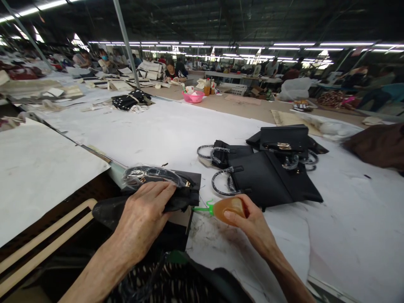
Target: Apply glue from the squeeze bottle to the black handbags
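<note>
"How does the bottle [225, 212] look?"
"Amber, with one green nozzle [203, 209]. The right hand [252, 221] holds it, nozzle pointing left."
"At what?"
"One black bag [189, 195] under the left hand [147, 210]; whether that hand grips, I can't tell."
"Other bags?"
"Three black ones, beyond the right hand on the white surface [176, 126]."
</note>
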Demonstrator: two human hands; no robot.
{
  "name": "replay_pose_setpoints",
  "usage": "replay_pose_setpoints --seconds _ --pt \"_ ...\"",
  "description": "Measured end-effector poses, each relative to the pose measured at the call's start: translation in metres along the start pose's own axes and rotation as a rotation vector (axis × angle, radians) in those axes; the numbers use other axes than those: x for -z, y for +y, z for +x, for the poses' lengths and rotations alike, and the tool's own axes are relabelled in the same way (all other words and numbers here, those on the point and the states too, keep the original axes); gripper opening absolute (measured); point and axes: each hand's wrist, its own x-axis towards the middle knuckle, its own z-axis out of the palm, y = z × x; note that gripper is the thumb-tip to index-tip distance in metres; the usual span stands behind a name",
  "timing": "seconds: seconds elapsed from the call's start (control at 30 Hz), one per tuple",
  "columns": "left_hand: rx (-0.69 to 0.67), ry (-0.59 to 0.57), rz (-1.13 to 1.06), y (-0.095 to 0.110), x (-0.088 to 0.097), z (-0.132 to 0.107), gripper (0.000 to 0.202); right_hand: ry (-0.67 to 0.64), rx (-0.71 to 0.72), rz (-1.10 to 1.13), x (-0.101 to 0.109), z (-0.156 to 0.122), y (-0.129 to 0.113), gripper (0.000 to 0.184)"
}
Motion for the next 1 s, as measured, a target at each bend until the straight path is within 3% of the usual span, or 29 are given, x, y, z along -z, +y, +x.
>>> replay_pose_setpoints --seconds 0.7,1.0 --pt "0.001 0.001 0.021 0.003 0.002 -0.007 0.027 -0.172 -0.049 0.051 -0.003 -0.022 -0.008 0.031" --pt "0.003 0.000 0.013 0.002 0.002 -0.011 0.024 -0.052 -0.026 0.008 -0.002 -0.007 0.001 0.036"
